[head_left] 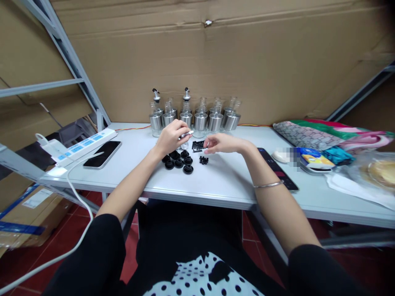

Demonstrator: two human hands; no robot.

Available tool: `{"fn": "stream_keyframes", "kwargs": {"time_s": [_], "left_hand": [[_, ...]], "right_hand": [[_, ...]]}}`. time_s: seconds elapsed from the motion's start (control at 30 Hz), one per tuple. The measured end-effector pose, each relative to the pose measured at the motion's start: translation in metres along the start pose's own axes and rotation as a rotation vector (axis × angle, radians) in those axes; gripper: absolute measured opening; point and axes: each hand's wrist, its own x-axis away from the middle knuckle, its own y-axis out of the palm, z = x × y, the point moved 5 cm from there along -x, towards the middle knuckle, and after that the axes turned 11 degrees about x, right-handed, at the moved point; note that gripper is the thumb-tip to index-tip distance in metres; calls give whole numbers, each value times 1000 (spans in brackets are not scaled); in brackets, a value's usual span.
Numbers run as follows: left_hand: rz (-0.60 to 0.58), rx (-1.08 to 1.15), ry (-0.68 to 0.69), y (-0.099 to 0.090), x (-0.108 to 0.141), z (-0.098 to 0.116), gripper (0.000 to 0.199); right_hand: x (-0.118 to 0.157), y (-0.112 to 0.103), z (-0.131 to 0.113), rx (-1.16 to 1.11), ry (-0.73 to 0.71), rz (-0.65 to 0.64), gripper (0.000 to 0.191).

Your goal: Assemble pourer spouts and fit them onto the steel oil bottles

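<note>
My left hand (171, 137) is closed on a small silvery piece (187, 133), its fingers pinched around one end. To the right, my right hand (222, 143) hovers at the edge of some flat black parts (197, 146), its fingers slightly curled; whether it grips anything is too small to tell. Several round black stoppers (178, 163) lie below my left hand. A little cluster of black pieces (203, 160) sits below my right hand. Clear and silvery pieces (184, 145) lie partly hidden by my left hand.
Steel-and-glass bottles (200, 121) line the back, two topped with pourers (187, 94). At left are a power strip (86, 144), a phone (103, 155) and a white cable (77, 193). A dark tablet (277, 170), wipes packet (316, 159) and patterned fabric (308, 135) lie right.
</note>
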Motion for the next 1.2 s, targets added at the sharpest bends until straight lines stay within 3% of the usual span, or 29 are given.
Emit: {"fn": "stream_keyframes", "kwargs": {"time_s": [0.17, 0.3, 0.43, 0.73, 0.8, 1.0, 1.2], "left_hand": [[40, -2, -21, -1, -2, 4, 19], [48, 31, -3, 1, -2, 9, 20], [29, 60, -17, 4, -1, 9, 19], [185, 152, -85, -1, 0, 12, 19], [228, 156, -97, -3, 1, 12, 20], [316, 92, -82, -6, 3, 8, 24], [303, 81, -94, -5, 4, 6, 24]], "right_hand": [[0, -14, -17, -260, -192, 388, 27], [2, -14, -31, -446, -268, 431, 34], [2, -10, -37, -410, -257, 464, 32], [-1, -8, -40, -389, -295, 614, 30], [-3, -6, -39, -430, -283, 608, 31], [-12, 9, -42, -801, -232, 384, 30], [-12, 11, -43, -1104, -222, 353, 32]]}}
